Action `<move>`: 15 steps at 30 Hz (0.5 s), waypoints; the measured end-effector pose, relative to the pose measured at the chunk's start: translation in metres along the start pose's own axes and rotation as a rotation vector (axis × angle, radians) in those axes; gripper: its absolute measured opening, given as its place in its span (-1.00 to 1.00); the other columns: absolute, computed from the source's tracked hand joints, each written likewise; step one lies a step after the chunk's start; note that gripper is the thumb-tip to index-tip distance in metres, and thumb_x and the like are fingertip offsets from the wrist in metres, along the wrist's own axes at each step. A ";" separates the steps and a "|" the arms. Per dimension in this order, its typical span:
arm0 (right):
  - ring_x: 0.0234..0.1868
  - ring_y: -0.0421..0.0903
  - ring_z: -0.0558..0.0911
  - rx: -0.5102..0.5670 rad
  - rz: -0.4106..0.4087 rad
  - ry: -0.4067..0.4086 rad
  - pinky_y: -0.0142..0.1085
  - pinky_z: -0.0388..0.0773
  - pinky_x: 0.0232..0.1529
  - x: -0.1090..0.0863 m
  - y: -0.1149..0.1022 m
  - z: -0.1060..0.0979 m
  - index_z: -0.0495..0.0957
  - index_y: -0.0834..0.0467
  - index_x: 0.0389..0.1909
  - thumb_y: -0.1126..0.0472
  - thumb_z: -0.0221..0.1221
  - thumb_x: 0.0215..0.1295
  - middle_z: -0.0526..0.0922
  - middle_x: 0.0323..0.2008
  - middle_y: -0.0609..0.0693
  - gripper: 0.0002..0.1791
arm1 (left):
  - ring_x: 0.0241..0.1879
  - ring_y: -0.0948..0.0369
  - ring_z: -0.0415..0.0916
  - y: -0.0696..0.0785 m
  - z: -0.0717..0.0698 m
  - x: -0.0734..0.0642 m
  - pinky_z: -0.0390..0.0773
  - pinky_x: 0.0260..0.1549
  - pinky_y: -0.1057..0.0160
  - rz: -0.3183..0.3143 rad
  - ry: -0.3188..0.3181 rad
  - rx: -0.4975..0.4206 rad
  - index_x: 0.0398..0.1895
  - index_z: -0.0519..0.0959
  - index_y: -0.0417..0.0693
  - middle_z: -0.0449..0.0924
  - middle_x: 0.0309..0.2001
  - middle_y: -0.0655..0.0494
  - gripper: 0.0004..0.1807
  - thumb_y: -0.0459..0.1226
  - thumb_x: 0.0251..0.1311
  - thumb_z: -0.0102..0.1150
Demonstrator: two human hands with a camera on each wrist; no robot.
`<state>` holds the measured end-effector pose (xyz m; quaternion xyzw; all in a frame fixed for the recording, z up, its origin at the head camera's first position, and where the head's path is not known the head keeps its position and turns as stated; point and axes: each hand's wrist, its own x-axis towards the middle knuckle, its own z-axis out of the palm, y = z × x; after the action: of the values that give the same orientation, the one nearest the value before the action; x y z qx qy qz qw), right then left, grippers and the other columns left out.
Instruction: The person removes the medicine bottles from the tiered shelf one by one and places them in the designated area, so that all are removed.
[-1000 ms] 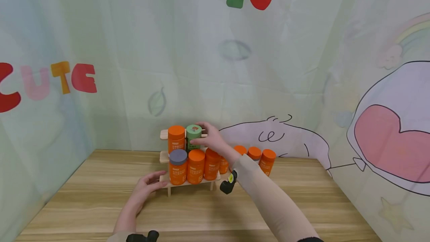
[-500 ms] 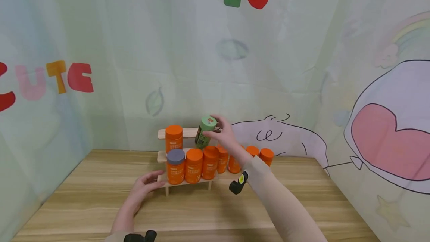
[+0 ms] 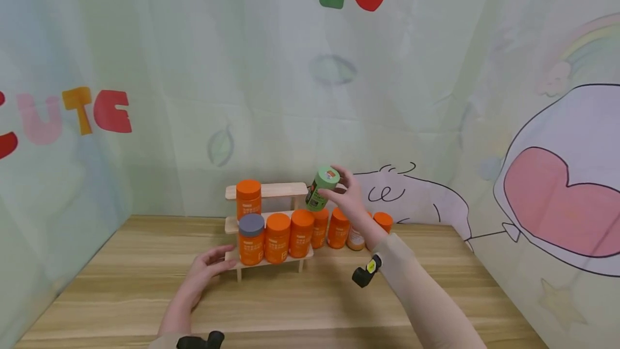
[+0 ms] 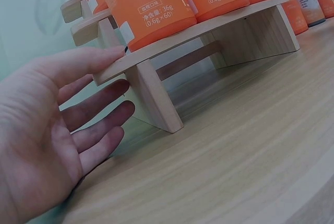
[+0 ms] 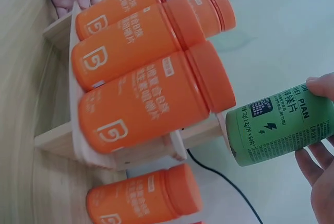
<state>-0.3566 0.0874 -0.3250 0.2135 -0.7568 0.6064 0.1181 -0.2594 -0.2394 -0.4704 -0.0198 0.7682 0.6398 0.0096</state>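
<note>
My right hand (image 3: 351,193) holds a green supplement bottle (image 3: 322,188) by its upper part, raised and tilted over the right end of a stepped wooden rack (image 3: 283,190). In the right wrist view the green bottle's printed label faces the camera. My left hand (image 3: 203,276) grips the left end of the rack's lowest step, thumb (image 4: 99,59) over the board and fingers beneath, beside the leg. On the front step stand a grey-lidded orange bottle (image 3: 251,246) and two orange-lidded bottles (image 3: 277,238). One more orange bottle (image 3: 249,198) stands at the left, higher up.
Several orange bottles (image 3: 338,230) stand in a row on the wooden table (image 3: 271,311), right of the rack; one bottle (image 3: 356,238) has a white label. A printed curtain (image 3: 271,96) hangs behind. A dark cable (image 5: 224,179) runs behind the rack.
My right hand has lifted the green bottle off the rack's upper step and carried it rightward, tilting it. My left hand has stayed at the rack's left end.
</note>
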 end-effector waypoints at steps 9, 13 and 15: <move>0.17 0.04 0.46 -0.011 0.054 0.007 -0.11 0.45 0.17 -0.019 0.008 -0.014 0.31 0.21 0.34 0.33 0.34 0.17 0.47 0.20 0.17 -0.29 | 0.43 -0.20 0.11 0.001 -0.001 0.001 0.23 0.32 -0.08 0.000 -0.002 -0.002 0.36 0.31 -0.34 0.24 0.40 -0.33 -0.36 -0.23 0.28 0.21; 0.15 0.05 0.47 -0.023 0.088 0.005 -0.18 0.47 0.14 -0.031 0.005 -0.018 0.29 0.26 0.35 0.37 0.32 0.17 0.48 0.20 0.21 -0.29 | 0.43 -0.19 0.11 0.001 -0.001 0.001 0.22 0.32 -0.09 -0.005 -0.003 -0.003 0.36 0.31 -0.33 0.24 0.40 -0.33 -0.35 -0.22 0.27 0.22; 0.14 0.05 0.48 -0.033 0.106 0.002 -0.20 0.47 0.13 -0.038 0.001 -0.019 0.29 0.28 0.35 0.39 0.31 0.17 0.48 0.19 0.23 -0.30 | 0.43 -0.20 0.10 0.001 -0.001 0.000 0.21 0.33 -0.10 -0.006 -0.006 -0.006 0.36 0.31 -0.34 0.23 0.40 -0.34 -0.35 -0.21 0.27 0.22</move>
<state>-0.3250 0.1132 -0.3376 0.1706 -0.7768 0.5995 0.0899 -0.2597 -0.2401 -0.4694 -0.0201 0.7663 0.6420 0.0139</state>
